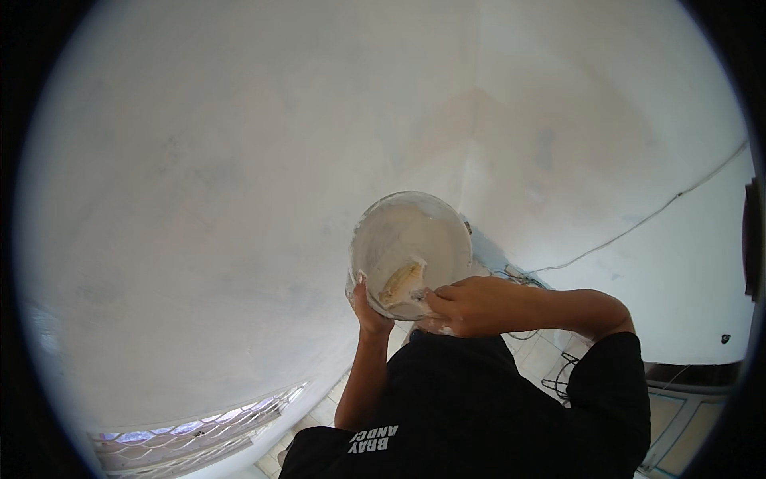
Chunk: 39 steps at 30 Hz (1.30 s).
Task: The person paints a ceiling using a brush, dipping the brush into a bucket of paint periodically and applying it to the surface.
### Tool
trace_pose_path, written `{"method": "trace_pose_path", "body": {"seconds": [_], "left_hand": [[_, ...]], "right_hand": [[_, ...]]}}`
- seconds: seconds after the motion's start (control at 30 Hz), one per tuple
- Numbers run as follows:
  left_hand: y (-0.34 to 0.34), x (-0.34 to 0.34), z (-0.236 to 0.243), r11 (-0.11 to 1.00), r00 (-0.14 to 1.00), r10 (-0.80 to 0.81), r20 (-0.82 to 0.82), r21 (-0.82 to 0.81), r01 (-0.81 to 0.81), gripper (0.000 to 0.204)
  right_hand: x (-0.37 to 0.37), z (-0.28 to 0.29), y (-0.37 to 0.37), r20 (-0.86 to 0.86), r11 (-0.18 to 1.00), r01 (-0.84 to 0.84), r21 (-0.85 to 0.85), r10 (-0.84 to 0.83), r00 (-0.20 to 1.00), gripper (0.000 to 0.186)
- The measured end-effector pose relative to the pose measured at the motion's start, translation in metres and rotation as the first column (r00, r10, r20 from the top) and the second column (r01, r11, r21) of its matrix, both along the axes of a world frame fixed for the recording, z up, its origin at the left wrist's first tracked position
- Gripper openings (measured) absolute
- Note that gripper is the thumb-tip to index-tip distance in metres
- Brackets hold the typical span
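Note:
A round whitish bucket, smeared with white paint, is held up in front of my body. My left hand grips its near left rim, with the thumb over the edge and white smears on it. Inside the bucket's near part is a wide paintbrush with yellowish bristles coated in white. My right hand is closed around its handle at the near right rim, with white spots on the fingers. Most of the handle is hidden by that hand.
A patchy white wall meets another wall at a corner ahead. A thin cable runs along the right wall down to a tangle of cords. Lower left is a window grille. Pale floor tiles show below.

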<state>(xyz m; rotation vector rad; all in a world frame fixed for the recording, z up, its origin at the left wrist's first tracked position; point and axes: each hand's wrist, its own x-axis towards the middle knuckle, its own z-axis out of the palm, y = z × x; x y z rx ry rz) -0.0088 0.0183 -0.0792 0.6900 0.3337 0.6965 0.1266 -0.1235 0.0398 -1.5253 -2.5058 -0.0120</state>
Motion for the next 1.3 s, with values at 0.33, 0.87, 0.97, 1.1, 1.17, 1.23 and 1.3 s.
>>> {"method": "trace_pose_path", "body": {"seconds": [0.33, 0.87, 0.97, 1.1, 1.17, 1.23, 1.3], "left_hand": [[0.016, -0.005, -0.011, 0.997, 0.999, 0.007, -0.045, 0.079, -0.004, 0.048], [0.021, -0.002, -0.007, 0.984, 0.983, 0.173, -0.067, -0.031, -0.175, 0.044], [0.017, -0.003, -0.004, 0.984, 0.98, 0.175, -0.096, 0.003, -0.176, 0.046], [0.027, -0.006, -0.022, 0.976, 0.98, 0.166, -0.112, 0.164, -0.146, 0.05], [0.028, -0.006, -0.022, 0.974, 0.975, 0.184, -0.124, 0.157, -0.163, 0.049], [0.027, -0.006, -0.019, 0.972, 0.969, 0.202, -0.14, 0.152, -0.181, 0.048], [0.026, -0.007, -0.018, 0.979, 0.972, 0.189, -0.14, 0.106, -0.175, 0.047]], "right_hand": [[0.035, 0.017, 0.02, -0.084, 0.977, 0.202, 0.062, -0.196, 0.977, 0.019], [0.028, -0.002, 0.018, -0.544, 0.874, 0.483, 0.05, -0.382, 0.747, 0.017], [0.023, -0.005, 0.021, -0.238, 0.906, 0.379, 0.188, -0.332, 0.913, 0.026], [0.004, -0.017, 0.015, -0.086, 0.978, 0.206, 0.022, -0.203, 0.975, 0.029], [0.003, -0.018, 0.004, -0.076, 0.984, 0.172, -0.05, -0.176, 0.981, 0.03], [0.006, -0.011, -0.002, -0.148, 0.98, 0.13, -0.153, -0.153, 0.977, 0.032], [0.009, 0.007, -0.004, -0.199, 0.976, 0.166, -0.138, -0.192, 0.961, 0.033]]}}
